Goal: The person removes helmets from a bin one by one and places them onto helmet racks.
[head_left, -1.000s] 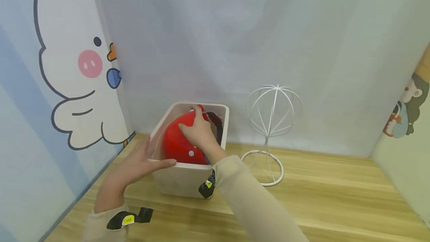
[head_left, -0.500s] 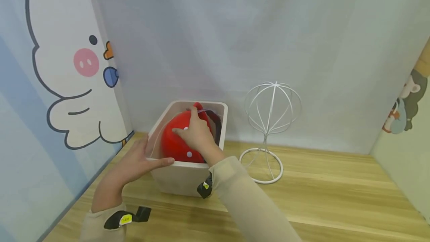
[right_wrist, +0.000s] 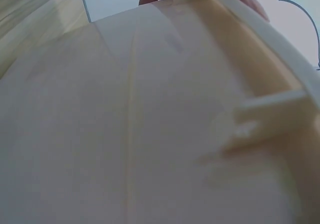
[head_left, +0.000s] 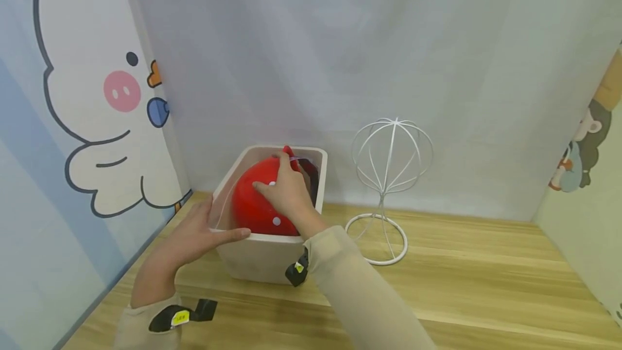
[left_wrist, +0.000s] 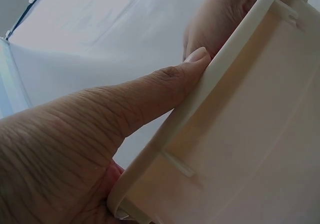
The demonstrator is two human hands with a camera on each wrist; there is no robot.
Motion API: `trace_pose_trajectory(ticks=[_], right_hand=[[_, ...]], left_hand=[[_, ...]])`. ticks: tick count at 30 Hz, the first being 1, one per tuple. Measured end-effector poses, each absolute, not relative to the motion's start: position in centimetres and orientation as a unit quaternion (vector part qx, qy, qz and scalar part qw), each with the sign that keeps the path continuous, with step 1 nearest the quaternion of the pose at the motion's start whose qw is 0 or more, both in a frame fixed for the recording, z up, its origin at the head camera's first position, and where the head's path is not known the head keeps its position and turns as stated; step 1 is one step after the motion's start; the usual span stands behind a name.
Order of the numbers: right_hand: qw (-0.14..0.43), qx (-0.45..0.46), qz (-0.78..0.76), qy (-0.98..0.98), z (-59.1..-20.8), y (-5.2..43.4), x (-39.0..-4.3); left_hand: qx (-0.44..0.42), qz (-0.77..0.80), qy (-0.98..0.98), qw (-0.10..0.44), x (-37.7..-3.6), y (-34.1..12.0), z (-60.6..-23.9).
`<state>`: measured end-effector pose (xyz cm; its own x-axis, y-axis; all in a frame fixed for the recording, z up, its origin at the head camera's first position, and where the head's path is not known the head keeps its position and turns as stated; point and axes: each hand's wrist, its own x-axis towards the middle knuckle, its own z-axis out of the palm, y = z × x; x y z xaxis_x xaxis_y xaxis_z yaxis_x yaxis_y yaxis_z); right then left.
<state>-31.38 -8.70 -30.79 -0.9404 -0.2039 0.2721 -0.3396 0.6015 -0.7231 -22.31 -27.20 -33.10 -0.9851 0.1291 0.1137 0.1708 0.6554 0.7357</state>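
Note:
A glossy red helmet (head_left: 250, 204) with white dots sits inside a whitish plastic bin (head_left: 257, 261) in the head view. My right hand (head_left: 288, 190) reaches over the front rim and holds the helmet, thumb on its red shell and fingers at its upper edge. Those fingertips are partly hidden. At the bin's front left corner, my left hand (head_left: 194, 237) grips the rim, its thumb lying along the front edge. The left wrist view shows that thumb (left_wrist: 160, 91) on the rim. Mostly the bin's outer wall (right_wrist: 125, 134) fills the right wrist view.
A white wire stand (head_left: 384, 190) with a globe-shaped top and ring base stands right of the bin on the wood-grain table (head_left: 466, 280). Behind hangs a grey curtain (head_left: 311, 58). A cartoon-printed panel (head_left: 97, 101) borders the left side.
The head view has shifted slightly. Within the bin, the helmet has turned a little under my right hand. My left hand keeps its place on the rim.

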Motion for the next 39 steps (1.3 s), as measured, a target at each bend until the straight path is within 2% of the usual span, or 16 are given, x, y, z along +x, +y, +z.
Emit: trace_pose_trajectory(ticks=[4, 9, 17, 27, 39], right_hand=[[0.085, 0.14, 0.453, -0.876, -30.9, -8.5, -31.6], [0.117, 0.133, 0.557, -0.812, -31.0, -7.1, -31.7], [0.143, 0.155, 0.748, -0.629, -32.1, -3.9, -30.5], [0.188, 0.175, 0.81, -0.528, -31.3, -2.5, -27.9], [0.218, 0.204, 0.843, -0.448, -29.7, -1.7, -27.6]], left_hand=[[-0.067, -0.399, -0.914, 0.021, -22.2, -27.5, -33.3], [-0.04, -0.372, -0.927, 0.013, -22.1, -27.8, -33.7], [-0.128, -0.425, -0.895, 0.042, -22.5, -27.7, -33.9], [-0.101, -0.397, -0.912, 0.029, -22.2, -27.4, -33.6], [-0.052, -0.357, -0.933, 0.008, -22.3, -27.2, -33.1]])
